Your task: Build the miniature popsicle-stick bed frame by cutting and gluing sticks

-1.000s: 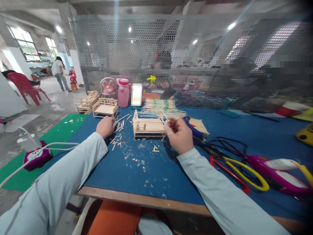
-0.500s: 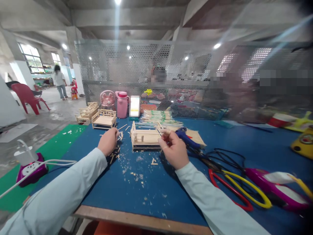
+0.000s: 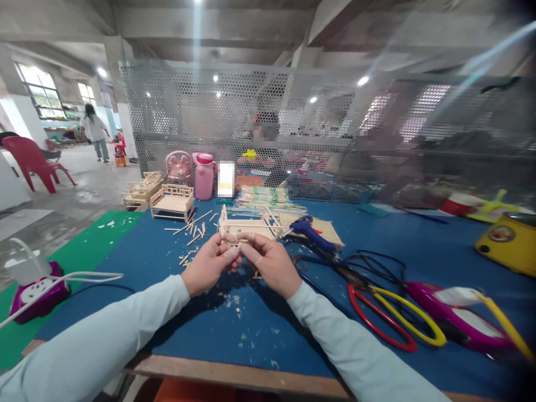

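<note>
My left hand (image 3: 210, 265) and my right hand (image 3: 273, 263) meet above the table's middle, fingers pinched close together. Between the fingertips are thin wooden sticks (image 3: 229, 242), partly hidden by the thumbs. Just behind stands a miniature wooden bed frame (image 3: 249, 226) made of sticks, its near side covered by my fingers. Loose cut sticks (image 3: 196, 229) lie to the left of it. A blue glue gun (image 3: 312, 230) rests on a pale wooden sheet (image 3: 334, 233) to the right.
Finished miniature bed (image 3: 172, 206) and more stick furniture (image 3: 142, 192) stand back left. A pink flask (image 3: 204, 178), a phone (image 3: 226, 180) and bundled sticks (image 3: 263, 196) line the mesh partition (image 3: 167, 111). Red-and-yellow-handled cutters (image 3: 377, 318), cables and a purple power strip (image 3: 456, 312) lie right.
My left hand has moved right, away from the loose sticks, and my right hand has come left and nearer. They now meet in front of the bed frame, holding sticks.
</note>
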`<control>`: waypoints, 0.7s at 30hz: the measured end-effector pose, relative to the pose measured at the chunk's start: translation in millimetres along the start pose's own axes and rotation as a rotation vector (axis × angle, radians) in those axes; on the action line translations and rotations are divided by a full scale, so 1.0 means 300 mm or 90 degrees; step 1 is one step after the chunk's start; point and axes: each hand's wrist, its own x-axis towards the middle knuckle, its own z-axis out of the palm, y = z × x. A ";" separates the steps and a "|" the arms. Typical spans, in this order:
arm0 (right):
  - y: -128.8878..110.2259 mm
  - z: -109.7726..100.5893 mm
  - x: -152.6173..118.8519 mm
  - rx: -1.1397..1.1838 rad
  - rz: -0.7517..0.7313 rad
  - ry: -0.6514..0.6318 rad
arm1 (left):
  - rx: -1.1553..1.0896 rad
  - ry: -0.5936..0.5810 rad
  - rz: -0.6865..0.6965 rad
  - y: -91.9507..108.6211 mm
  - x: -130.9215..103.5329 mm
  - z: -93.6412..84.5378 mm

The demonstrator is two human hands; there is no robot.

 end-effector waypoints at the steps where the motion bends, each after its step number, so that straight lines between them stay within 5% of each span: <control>1: 0.000 -0.001 0.003 0.004 0.015 0.005 | 0.009 -0.005 0.007 0.000 0.000 -0.002; 10: -0.017 -0.054 0.041 -0.171 -0.049 0.000 | 0.066 0.024 0.065 -0.015 0.004 -0.007; 16: -0.023 -0.052 0.033 -0.142 -0.008 -0.053 | 0.184 0.005 0.107 -0.024 0.002 -0.029; 21: -0.015 -0.043 0.017 -0.041 0.037 -0.018 | 0.214 0.012 0.143 -0.035 -0.007 -0.023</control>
